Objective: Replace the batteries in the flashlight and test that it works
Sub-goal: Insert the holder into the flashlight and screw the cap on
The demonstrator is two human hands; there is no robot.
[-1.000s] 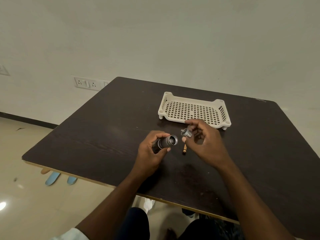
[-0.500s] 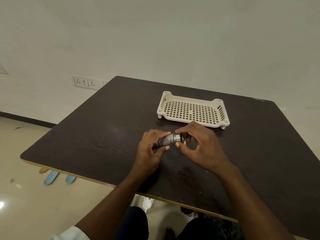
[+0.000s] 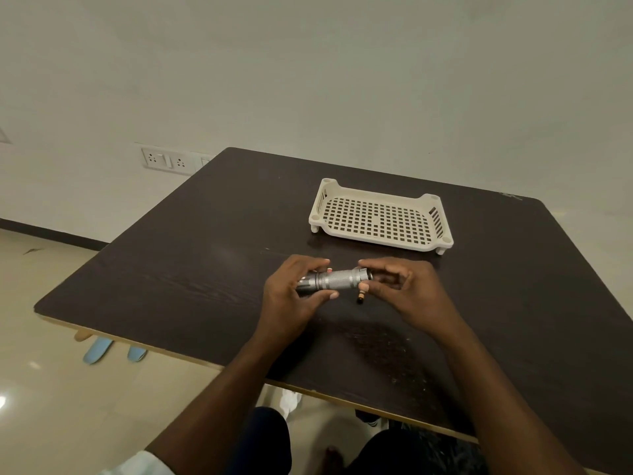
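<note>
Head view: left hand (image 3: 291, 296) is gripping the flashlight (image 3: 337, 280) head end, fingers curled round it. Right hand (image 3: 407, 289) is pinching the tail end at 3 o'clock. Flashlight is lying level between them, above the table (image 3: 191, 269). Loose battery (image 3: 360, 297) is sitting at 5 o'clock of it; tray (image 3: 380, 217) at 12.

Dark table (image 3: 191, 269), pale wall (image 3: 308, 70), glossy floor (image 3: 51, 389)

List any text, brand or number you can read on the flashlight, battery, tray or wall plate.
None readable.
Flashlight: knurled metal, no marking visible.
Battery on the table: mostly hidden, any print too small.
Tray: plain.
Wall socket plate: no legible lettering.
</note>
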